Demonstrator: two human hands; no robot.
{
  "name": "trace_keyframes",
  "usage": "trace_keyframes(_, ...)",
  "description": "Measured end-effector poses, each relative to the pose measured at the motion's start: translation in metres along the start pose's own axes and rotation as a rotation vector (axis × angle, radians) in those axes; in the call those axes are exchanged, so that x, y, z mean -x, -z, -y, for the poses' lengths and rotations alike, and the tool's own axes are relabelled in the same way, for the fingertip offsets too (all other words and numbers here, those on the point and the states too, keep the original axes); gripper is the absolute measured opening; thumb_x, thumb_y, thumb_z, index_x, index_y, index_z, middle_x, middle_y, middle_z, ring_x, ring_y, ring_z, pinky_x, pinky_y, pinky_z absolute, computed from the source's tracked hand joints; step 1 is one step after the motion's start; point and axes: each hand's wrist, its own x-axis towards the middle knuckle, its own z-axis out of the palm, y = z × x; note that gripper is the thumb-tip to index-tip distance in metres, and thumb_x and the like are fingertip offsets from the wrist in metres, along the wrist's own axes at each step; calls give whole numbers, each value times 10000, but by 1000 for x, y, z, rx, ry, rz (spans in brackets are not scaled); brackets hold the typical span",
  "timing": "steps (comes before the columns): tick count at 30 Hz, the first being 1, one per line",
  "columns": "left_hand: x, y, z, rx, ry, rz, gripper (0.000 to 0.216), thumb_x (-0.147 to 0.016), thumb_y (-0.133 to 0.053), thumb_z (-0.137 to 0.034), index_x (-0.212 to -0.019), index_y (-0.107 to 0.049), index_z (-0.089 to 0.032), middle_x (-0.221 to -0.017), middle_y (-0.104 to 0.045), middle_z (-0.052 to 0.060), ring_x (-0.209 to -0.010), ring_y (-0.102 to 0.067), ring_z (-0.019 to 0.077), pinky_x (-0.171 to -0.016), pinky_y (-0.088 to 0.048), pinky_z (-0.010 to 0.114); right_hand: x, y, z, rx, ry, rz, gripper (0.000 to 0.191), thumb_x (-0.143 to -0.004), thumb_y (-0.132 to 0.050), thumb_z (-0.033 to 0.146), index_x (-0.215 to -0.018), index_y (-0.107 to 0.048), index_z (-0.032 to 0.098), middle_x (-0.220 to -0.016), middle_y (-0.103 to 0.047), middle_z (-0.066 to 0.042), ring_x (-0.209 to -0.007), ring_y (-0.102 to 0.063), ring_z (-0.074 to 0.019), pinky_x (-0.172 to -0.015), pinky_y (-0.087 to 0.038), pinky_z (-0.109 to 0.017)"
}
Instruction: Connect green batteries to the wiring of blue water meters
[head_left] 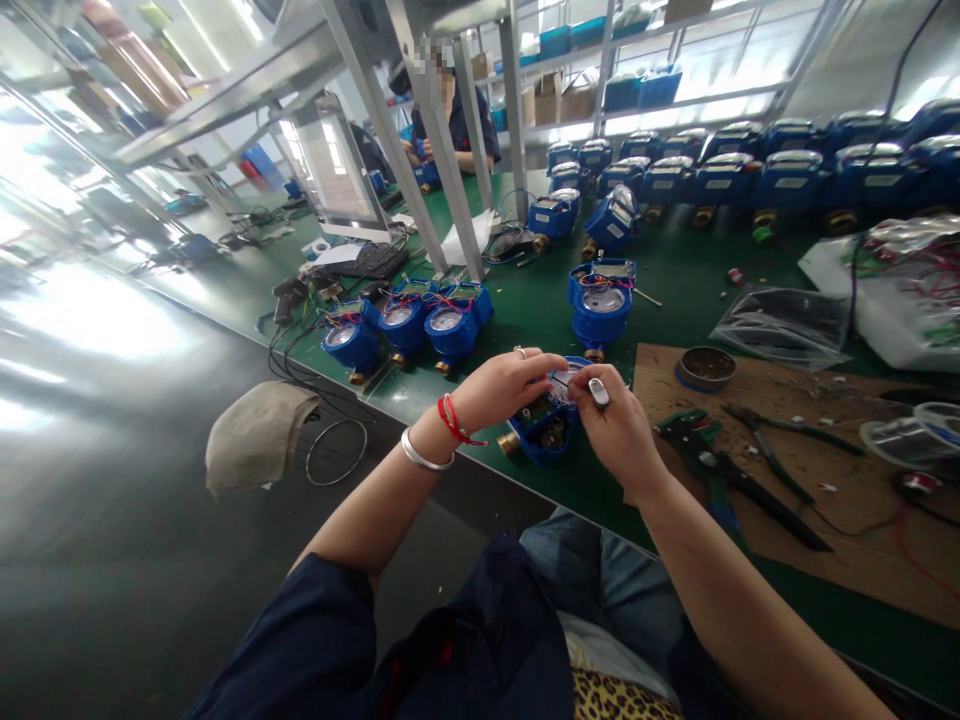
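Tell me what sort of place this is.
Most likely a water-meter assembly workshop: rows of blue meters line the green workbench, hand tools lie on a board, the left hand and right hand work on an opened meter, and another person sits farther along.

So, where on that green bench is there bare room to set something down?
Bare green shows between the three blue water meters and the single blue meter, and behind it up to the back row of meters. The brown cardboard sheet is crowded with black-handled pliers; cables tangle by the black keyboard. The held blue meter fills the near edge.
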Motion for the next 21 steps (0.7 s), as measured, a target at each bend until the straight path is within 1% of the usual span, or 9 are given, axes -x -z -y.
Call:
trace_keyframes(2,-1,0,1,-42,-32,4,205,-937,-448,-219,-1050,-615,-185,-907,-622,49,-779,-577,128,-688,-435,236,0,1,0,11,1,-3,77,-892,-483,159,-898,-513,229,-837,-606,-2,-774,-578,-156,-732,-404,-266)
trace_keyframes(4,-1,-1,2,-70,-60,5,222,-948,-419,-219,-984,-634,-177,-895,-614,54,-779,-575,126,-680,-430,230,0,1,1,29,2,-5,66,-893,-489,166,-893,-513,228,-829,-600,-1,-765,-571,-155,-730,-404,-263)
trace_keyframes(11,1,0,2,-97,-115,-16,249,-941,-387,-167,-876,-628,-167,-831,-591,48,-746,-547,127,-655,-422,234,1,-1,-1,38,9,-2,72,-891,-490,159,-909,-509,226,-873,-600,-5,-823,-578,-158,-768,-409,-266)
trace_keyframes(15,3,0,2,-77,-95,-6,258,-938,-379,-156,-858,-623,-172,-826,-588,45,-743,-543,128,-663,-425,241,2,-2,-1,36,15,-14,34,-894,-504,193,-898,-515,225,-872,-604,-8,-828,-583,-163,-772,-420,-278)
trace_keyframes(17,4,-2,4,-34,-67,-33,235,-939,-400,-172,-885,-629,-172,-856,-601,49,-771,-557,130,-690,-437,245,2,-1,0,24,3,-17,13,-900,-514,232,-905,-525,227,-860,-611,-4,-804,-590,-162,-757,-430,-282)
trace_keyframes(21,7,-8,8,97,-14,-111,185,-931,-466,-221,-909,-644,-173,-879,-620,51,-811,-581,133,-742,-462,254,3,4,5,-60,-64,-72,127,-930,-478,295,-1018,-541,230,-906,-652,-17,-799,-618,-162,-765,-459,-301)
